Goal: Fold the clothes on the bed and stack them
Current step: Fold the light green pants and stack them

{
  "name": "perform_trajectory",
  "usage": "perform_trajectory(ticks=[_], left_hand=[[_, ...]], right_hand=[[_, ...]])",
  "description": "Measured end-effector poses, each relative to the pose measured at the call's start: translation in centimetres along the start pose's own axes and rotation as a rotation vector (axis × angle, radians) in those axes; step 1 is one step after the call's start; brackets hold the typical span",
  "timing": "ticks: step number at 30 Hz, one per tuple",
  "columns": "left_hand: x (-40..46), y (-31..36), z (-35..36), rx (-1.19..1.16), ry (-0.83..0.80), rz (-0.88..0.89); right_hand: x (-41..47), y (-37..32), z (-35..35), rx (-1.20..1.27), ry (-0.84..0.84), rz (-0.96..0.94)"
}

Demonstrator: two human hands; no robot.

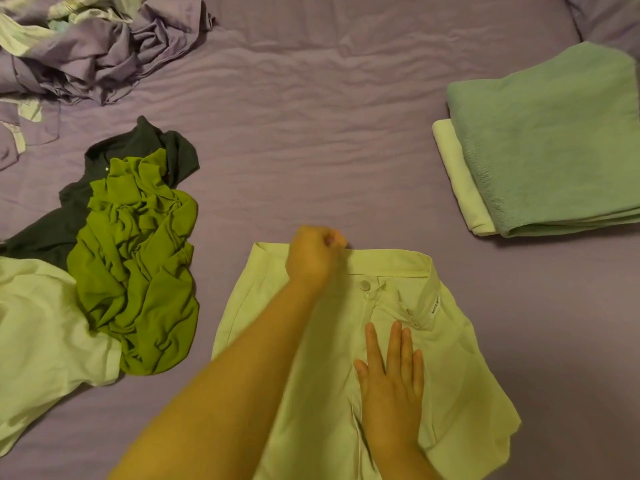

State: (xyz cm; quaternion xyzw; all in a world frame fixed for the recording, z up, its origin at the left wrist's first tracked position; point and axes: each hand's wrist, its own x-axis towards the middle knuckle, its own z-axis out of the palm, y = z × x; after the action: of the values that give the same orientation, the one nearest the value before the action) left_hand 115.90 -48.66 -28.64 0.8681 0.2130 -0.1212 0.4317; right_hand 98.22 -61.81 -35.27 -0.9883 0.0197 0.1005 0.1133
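A pale trousers-like garment (398, 341) lies spread on the purple bed (311, 116), waistband away from the person, its button and fly facing up. A small white label sits on the right side of the waistband; its print is too small to read. The left hand (313, 256) is curled at the waistband's far edge and appears to pinch it, though motion blur hides the fingertips. The right hand (391, 382) lies flat on the front of the garment just below the fly, fingers straight and together.

To the left, an olive green garment (138, 265) lies crumpled on top of a dark one (52, 223), with a pale shirt (38, 341) touching both. Far left at the top is a rumpled heap of purple and pale cloth (97, 46). To the right, well apart, a folded green garment (554, 140) rests on a folded pale one (457, 181).
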Motion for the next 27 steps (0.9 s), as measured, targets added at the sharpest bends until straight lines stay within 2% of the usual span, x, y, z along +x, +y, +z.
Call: perform_trajectory(ticks=[3,5,7,9,12,17,22,27], left_hand=[[2.0,1.9,-2.3,0.128,-0.153,0.032],[0.8,1.6,-1.6,0.238,-0.249,0.003],[-0.8,0.1,-0.2,0.337,-0.312,0.055],[-1.7,-1.0,0.7,0.515,-0.305,0.185],[-2.2,-1.3,1.0,0.663,-0.262,0.284],[-2.4,-1.3,1.5,0.708,-0.238,0.251],[-2.7,-1.4,0.9,0.668,-0.245,0.266],[-3.0,-1.4,0.1,0.446,-0.291,0.134]], right_hand=[[0.3,0.0,-1.2,-0.015,-0.052,-0.006],[0.9,0.0,-2.3,-0.024,-0.023,-0.053],[2.0,0.4,-3.2,-0.005,0.021,-0.139],[3.9,1.0,-4.0,-0.021,0.144,-0.287],[7.4,1.3,-5.1,-0.033,0.152,-0.341],[11.9,1.9,-4.8,-0.104,0.261,-0.387],[12.1,1.6,-5.8,0.020,0.130,-0.347],[11.9,1.3,-7.1,0.305,-0.007,-0.241]])
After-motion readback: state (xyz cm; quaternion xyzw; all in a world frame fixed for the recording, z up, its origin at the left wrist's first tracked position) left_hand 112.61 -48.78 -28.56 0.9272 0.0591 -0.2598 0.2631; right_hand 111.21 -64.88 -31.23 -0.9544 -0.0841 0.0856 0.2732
